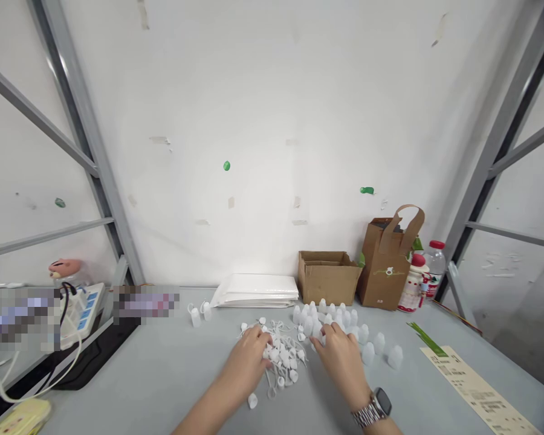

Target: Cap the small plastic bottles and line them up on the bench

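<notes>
My left hand [249, 354] is at the left side of a loose heap of white caps with strap loops [281, 350]. Its fingers curl into the heap; what the fingertips pinch is hidden among the caps. Over to the right, my right hand [339, 351] reaches into a group of small translucent bottles [353, 332], with thumb and fingers closed around one small bottle [317, 328], partly covered by the hand. Two capped bottles with loops [196, 317] stand apart at the left. A single cap [252, 400] lies near the front.
Behind the bottles are a cardboard box [329, 284], a brown paper bag [383, 272] and drink bottles [435, 266]. White padded envelopes [256, 293] lie against the wall. A printed label strip [471, 386] is at right, a power strip [88, 314] with cables at left.
</notes>
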Demonstrator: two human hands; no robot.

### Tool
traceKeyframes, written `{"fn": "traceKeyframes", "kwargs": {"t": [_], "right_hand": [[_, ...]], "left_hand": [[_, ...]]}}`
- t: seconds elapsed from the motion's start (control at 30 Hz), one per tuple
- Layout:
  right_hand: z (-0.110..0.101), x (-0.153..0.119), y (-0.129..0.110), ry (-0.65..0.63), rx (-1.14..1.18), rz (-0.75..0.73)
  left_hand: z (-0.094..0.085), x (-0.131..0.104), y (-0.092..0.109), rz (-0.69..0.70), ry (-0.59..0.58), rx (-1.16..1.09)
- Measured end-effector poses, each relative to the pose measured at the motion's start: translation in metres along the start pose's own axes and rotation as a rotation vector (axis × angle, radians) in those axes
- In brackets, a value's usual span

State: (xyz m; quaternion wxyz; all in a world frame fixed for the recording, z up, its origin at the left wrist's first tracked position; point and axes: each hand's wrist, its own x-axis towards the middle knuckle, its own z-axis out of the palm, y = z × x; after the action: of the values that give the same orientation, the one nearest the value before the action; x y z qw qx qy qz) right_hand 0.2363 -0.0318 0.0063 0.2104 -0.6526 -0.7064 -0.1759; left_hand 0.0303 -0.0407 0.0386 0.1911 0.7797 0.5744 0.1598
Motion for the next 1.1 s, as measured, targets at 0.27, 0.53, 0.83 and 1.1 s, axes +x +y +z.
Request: {"fn": "traceKeyframes", "kwargs": {"t": [0.27, 0.53, 0.83, 1.1], "right_hand": [[-0.011, 0.002, -0.003, 0.242, 0.369, 0.045], [-0.012, -0.003, -0.02, -0.022, 0.835, 0.145], [-0.012, 0.005, -0.057, -0.377, 1.392, 0.34], [-0.006, 0.019, -0.076, -0.394, 1.477, 0.291]], "left_hand": [[0.001, 0.023, -0.022, 0.103, -0.032, -0.178], [0.006, 0.03, -0.031, -0.188, 0.122, -0.926], [-0.003, 0.025, -0.041, -0.363, 0.184, -1.511], [-0.006, 0.021, -0.039, -0.44, 0.101, -1.426]]}}
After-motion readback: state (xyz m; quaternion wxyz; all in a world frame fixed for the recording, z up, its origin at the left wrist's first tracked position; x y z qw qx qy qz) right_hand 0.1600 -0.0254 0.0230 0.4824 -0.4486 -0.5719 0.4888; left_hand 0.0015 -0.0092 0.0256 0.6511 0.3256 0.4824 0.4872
